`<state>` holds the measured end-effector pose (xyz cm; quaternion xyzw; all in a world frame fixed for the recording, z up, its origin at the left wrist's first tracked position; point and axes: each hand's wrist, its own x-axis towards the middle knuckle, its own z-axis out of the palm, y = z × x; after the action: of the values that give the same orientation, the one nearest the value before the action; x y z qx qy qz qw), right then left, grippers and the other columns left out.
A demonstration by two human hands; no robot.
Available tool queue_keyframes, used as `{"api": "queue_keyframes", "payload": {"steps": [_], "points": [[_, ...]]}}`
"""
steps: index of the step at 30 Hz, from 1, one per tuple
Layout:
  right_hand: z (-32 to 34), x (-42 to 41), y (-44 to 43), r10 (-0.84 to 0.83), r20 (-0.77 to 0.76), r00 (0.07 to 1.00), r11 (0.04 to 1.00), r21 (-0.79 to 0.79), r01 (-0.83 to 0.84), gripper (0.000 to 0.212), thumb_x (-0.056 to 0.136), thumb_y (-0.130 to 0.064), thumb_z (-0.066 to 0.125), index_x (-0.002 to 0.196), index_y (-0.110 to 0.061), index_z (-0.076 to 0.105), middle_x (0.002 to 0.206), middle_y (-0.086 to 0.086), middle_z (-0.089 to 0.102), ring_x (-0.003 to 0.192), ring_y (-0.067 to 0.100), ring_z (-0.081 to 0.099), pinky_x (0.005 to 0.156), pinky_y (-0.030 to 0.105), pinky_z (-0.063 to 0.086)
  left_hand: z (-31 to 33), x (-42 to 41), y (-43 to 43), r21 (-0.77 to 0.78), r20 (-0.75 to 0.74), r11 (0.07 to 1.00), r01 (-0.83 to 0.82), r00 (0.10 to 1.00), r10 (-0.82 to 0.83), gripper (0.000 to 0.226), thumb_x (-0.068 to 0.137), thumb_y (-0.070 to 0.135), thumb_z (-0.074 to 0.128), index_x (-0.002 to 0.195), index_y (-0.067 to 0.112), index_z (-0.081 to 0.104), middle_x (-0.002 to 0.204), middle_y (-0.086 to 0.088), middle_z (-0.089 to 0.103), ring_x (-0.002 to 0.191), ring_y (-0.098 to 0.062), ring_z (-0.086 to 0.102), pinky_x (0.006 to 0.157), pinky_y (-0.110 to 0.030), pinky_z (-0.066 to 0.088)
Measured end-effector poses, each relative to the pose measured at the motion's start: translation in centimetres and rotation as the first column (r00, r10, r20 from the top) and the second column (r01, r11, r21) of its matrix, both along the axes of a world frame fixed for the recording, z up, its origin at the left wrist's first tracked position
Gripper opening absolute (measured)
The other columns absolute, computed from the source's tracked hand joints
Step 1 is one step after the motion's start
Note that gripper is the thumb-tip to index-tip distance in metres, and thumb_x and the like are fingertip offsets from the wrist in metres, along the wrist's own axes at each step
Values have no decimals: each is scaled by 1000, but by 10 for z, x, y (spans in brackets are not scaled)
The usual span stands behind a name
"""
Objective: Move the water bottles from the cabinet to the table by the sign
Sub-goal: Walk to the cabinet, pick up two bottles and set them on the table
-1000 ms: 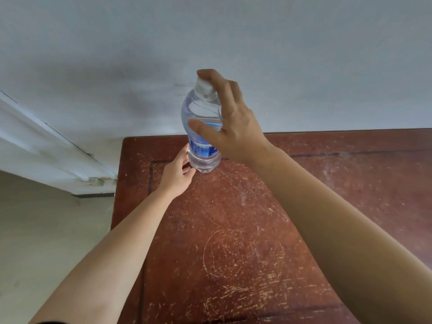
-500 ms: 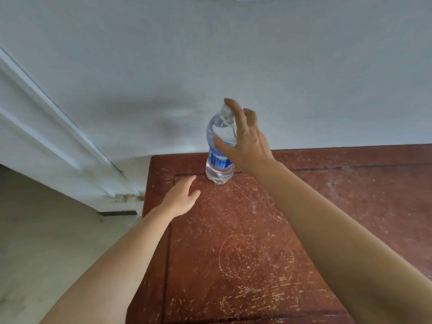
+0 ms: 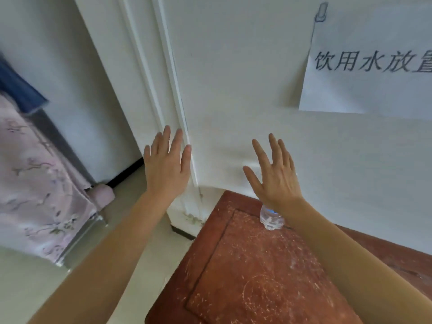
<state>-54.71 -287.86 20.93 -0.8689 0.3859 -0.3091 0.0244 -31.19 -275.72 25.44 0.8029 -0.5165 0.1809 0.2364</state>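
A clear water bottle [image 3: 271, 218] with a blue label stands upright near the back left corner of the scratched red-brown table [image 3: 257, 277]. Only its lower part shows; my right wrist hides the top. My right hand [image 3: 273, 174] is raised above the bottle with fingers spread, holding nothing. My left hand [image 3: 167, 163] is lifted further left, in front of the wall, fingers straight and empty. A white paper sign [image 3: 374, 64] with black characters hangs on the wall at the upper right.
A white wall [image 3: 233, 90] runs behind the table, with white door trim [image 3: 168, 78] to its left. A pink patterned cloth [image 3: 35, 183] over a piece of furniture stands at the far left on the pale floor [image 3: 131, 230].
My right hand has let go of the bottle, which now stands on the table, and lifted away. My left hand has risen off the table. The view has swung up and left, showing the sign.
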Motion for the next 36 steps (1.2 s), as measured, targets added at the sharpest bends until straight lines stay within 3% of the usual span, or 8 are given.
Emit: {"api": "queue_keyframes", "payload": {"steps": [3,8,14,18,24,36], "points": [[4,43,29,157,30,987,988,-18,-156,70,104,-62,24,163,-27,13,170,17,4,156,40,5,125,57,14,0,5,81,21,72,991,-134,989,132,57,107,48,26,154,16,39,161,-19,33,145,-41,34,112,-65,32],[18,147,147,460,79,885,888,-9,-460,73,104,-61,30,163,-21,16,168,23,8,154,45,12,123,60,17,23,36,254,51,170,883,-467,875,453,61,105,52,21,157,21,33,164,-17,28,149,-40,28,116,-66,25],[55,242,355,790,86,606,612,-141,-778,72,104,-61,32,164,-23,17,170,19,5,155,43,8,124,60,16,73,43,495,-77,222,626,-776,599,769,60,107,50,26,157,18,34,163,-20,27,148,-44,29,114,-68,26],[78,285,551,925,142,352,378,-249,-892,70,105,-56,39,163,-20,21,169,19,7,155,43,10,124,59,14,89,13,695,-105,231,369,-923,338,912,61,107,52,23,157,18,31,164,-21,24,149,-45,25,115,-68,23],[89,319,825,990,117,76,104,-258,-960,70,105,-54,40,163,-20,21,169,21,8,155,44,11,124,60,13,89,-49,941,-74,202,25,-997,9,979,67,104,58,14,160,23,21,167,-19,11,154,-41,10,118,-68,14],[49,395,1138,957,64,-282,-260,-236,-936,72,104,-55,41,163,-20,19,169,20,6,153,45,14,124,60,11,36,-43,1188,24,125,-343,-939,-337,933,73,100,66,6,162,27,11,170,-11,-2,156,-33,-3,123,-63,7]]}}
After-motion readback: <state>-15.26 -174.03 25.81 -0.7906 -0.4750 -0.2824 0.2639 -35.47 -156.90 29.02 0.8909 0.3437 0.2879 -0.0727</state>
